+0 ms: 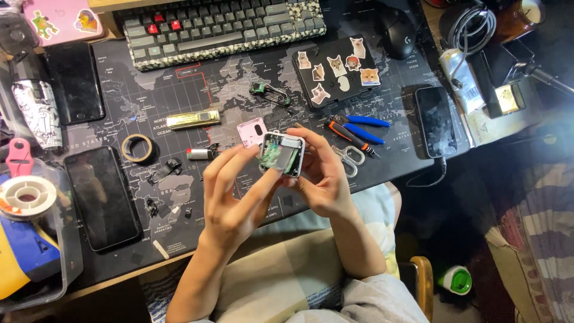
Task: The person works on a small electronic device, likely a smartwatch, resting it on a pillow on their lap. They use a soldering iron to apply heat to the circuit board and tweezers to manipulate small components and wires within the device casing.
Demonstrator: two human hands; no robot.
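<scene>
right hand [323, 179] cradles opened small device [283, 154] above tabletop's [239, 90] near edge, steadying it | left hand [230, 191] fingers half-spread, fingertip pressing its exposed insides | pliers [354, 128] just right, within reach

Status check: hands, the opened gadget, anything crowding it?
Right hand grips small opened device. Left hand, fingers on its exposed insides. Held above desk mat; pliers and pink cover lie beyond, nothing blocking.

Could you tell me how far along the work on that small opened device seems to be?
Done: the small device is open, its pink cover lying on the desk mat. In hand: the right hand holds it while the left hand touches its insides. Left: the cover is not yet refitted.
</scene>
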